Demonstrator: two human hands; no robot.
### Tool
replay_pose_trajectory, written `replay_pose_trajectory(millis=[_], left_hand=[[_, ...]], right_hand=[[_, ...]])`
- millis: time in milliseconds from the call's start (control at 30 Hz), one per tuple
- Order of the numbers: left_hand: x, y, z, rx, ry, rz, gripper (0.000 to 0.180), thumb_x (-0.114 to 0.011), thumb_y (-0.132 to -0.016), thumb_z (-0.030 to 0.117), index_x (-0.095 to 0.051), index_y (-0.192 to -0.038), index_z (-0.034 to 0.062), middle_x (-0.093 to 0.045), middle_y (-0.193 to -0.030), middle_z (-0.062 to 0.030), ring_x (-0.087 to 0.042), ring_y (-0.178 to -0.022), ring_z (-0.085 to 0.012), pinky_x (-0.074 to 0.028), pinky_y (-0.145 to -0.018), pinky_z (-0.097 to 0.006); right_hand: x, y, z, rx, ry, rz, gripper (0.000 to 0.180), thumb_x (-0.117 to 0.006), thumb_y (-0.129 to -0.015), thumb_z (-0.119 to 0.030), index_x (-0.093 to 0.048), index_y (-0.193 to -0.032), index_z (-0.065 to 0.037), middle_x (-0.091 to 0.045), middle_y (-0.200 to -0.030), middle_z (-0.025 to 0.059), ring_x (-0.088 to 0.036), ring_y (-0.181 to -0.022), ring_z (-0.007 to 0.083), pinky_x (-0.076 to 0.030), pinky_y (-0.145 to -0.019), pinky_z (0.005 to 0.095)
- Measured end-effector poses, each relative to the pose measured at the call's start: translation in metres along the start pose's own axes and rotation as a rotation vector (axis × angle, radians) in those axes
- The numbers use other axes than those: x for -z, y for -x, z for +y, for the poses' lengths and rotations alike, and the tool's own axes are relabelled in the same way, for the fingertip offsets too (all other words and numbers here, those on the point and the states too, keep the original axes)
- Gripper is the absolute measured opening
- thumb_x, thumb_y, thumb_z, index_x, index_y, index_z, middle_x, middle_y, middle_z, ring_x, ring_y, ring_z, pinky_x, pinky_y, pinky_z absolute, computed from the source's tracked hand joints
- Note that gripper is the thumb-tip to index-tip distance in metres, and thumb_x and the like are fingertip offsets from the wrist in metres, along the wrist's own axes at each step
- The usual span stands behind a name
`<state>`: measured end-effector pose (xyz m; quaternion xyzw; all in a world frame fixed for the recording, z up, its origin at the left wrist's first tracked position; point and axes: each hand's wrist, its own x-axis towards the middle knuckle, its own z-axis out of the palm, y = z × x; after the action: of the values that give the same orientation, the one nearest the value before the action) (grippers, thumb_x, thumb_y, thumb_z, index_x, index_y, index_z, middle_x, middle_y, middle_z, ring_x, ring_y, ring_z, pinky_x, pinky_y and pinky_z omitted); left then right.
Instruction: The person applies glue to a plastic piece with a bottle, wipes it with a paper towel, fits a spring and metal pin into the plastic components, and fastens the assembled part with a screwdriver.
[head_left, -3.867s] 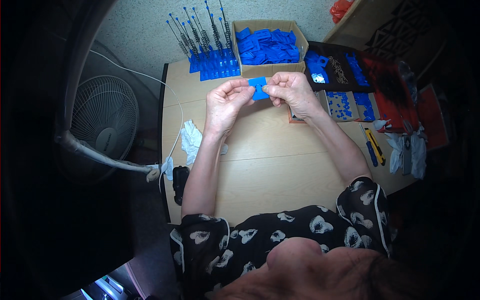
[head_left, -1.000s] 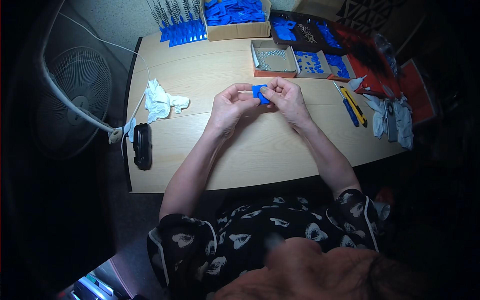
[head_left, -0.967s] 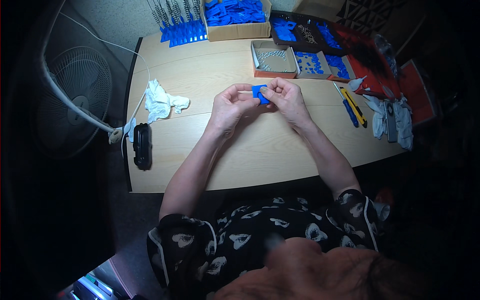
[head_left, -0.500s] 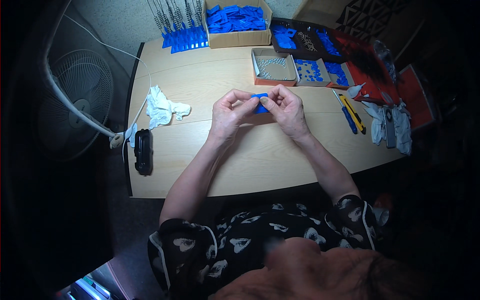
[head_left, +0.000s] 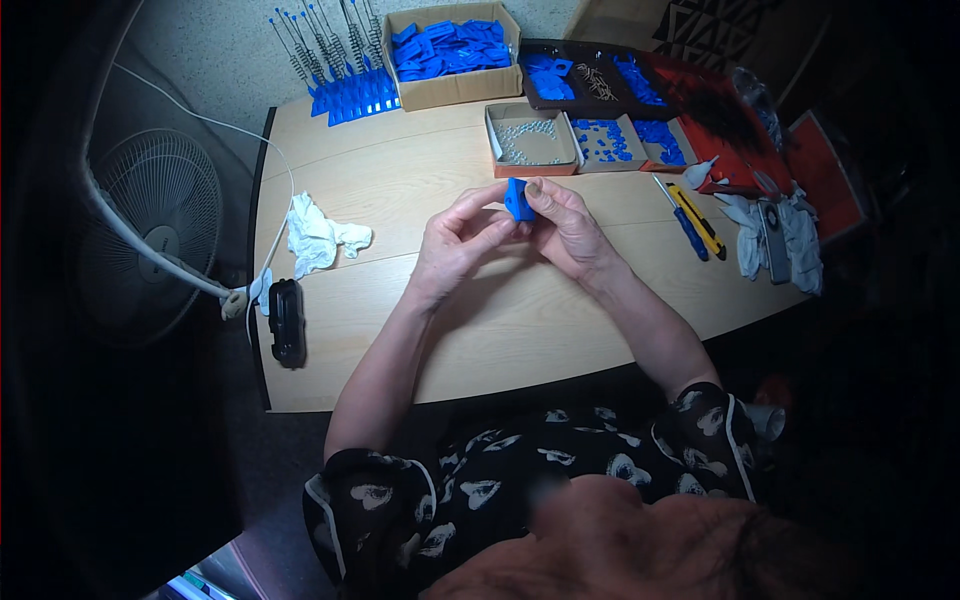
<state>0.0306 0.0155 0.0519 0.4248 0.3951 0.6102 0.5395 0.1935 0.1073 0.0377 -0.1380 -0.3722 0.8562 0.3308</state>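
Both my hands meet over the wooden table (head_left: 420, 180), just in front of the small open box of pale beads (head_left: 528, 141). My left hand (head_left: 455, 240) and right hand (head_left: 565, 225) both pinch the small blue plastic piece (head_left: 518, 198), fingertips closed on it from either side, and it sits up between my thumbs, clear of the table.

Compared with half a second ago, the piece has tipped up and shows more above my fingers; before, it was tucked low between them. My judgement: I'm turning it to work on another face, so the fitting is still in hand.

Beyond the bead box, the carton of blue parts (head_left: 447, 50). Left of the bead box, a crumpled white cloth (head_left: 318, 232). Right of it, a yellow utility knife (head_left: 698, 221).
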Motion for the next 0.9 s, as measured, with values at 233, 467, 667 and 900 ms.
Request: replay_pose_trajectory(millis=[233,467,667,900], left_hand=[[-0.003,-0.003,-0.007,-0.166,-0.18,0.051,0.035,-0.067,-0.09,0.001,-0.061,-0.124,-0.002,-0.061,-0.117,-0.008,-0.068,-0.094,-0.0154,-0.057,-0.084,-0.029],[-0.004,-0.005,-0.01,-0.137,-0.001,0.071,0.036,-0.069,-0.089,0.002,-0.056,-0.122,-0.003,-0.065,-0.114,-0.0091,-0.066,-0.101,-0.0144,-0.055,-0.088,-0.028],[-0.001,-0.004,-0.004,-0.053,0.077,0.134,0.037,-0.07,-0.087,-0.003,-0.05,-0.118,-0.0028,-0.067,-0.107,-0.0138,-0.066,-0.099,-0.0149,-0.056,-0.085,-0.026],[0.002,-0.004,-0.002,-0.036,-0.122,0.12,0.045,-0.07,-0.086,-0.005,-0.048,-0.124,-0.0049,-0.063,-0.11,-0.0128,-0.066,-0.1,-0.0164,-0.056,-0.088,-0.027]], right_hand=[[0.004,0.0,0.004,-0.068,-0.022,0.007,0.024,-0.064,-0.096,-0.028,-0.062,-0.102,-0.006,-0.065,-0.093,0.0036,-0.062,-0.082,0.0088,-0.052,-0.071,0.0237],[0.006,0.003,0.004,-0.097,0.109,0.042,0.025,-0.066,-0.094,-0.031,-0.063,-0.101,-0.006,-0.066,-0.084,0.0016,-0.063,-0.072,0.0086,-0.051,-0.061,0.0222],[0.004,0.006,0.004,-0.096,0.325,0.096,0.023,-0.064,-0.096,-0.029,-0.066,-0.099,-0.007,-0.068,-0.083,0.0007,-0.062,-0.073,0.0059,-0.048,-0.059,0.019],[0.003,0.003,-0.004,-0.028,0.409,0.101,0.021,-0.064,-0.096,-0.025,-0.067,-0.103,-0.005,-0.067,-0.089,-0.0003,-0.061,-0.079,0.0052,-0.048,-0.067,0.0212]])
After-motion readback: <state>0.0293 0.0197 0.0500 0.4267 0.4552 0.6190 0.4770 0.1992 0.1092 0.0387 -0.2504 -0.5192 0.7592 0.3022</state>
